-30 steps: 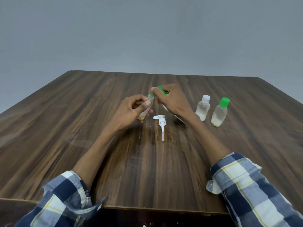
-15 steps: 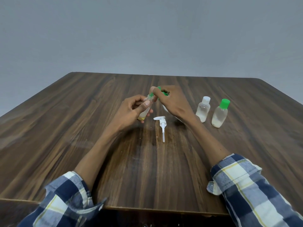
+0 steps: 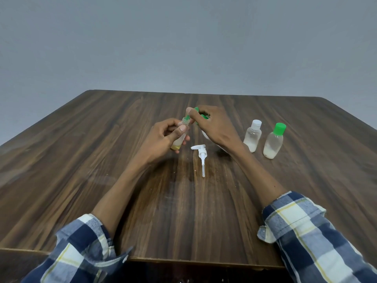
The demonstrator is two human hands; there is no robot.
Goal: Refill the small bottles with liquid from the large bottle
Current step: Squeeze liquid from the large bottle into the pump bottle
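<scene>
1. we've got a small bottle pinched in our left hand, tilted, with just a little yellowish liquid at the bottom, so it looks barely filled or not refilled yet
2. our right hand is curled round a green cap right at that bottle's neck, and the threads show, so the cap looks off or nearly off. can't tell if it's coming off or going on
3. the large bottle is almost all hidden behind the right hand, only a sliver of white shows. its pump head lies loose on the table between our arms, so the big one seems open for pouring
4. two more small bottles stand to the right, a white capped one and a green capped one, both shut and only part full. our guess is most of the refilling is still ahead
5. room wise: loads of bare wood to the left and in front, the near edge is well away from everything. watch the right wrist, it's near the white capped bottle, and the pump tube points at us
</scene>
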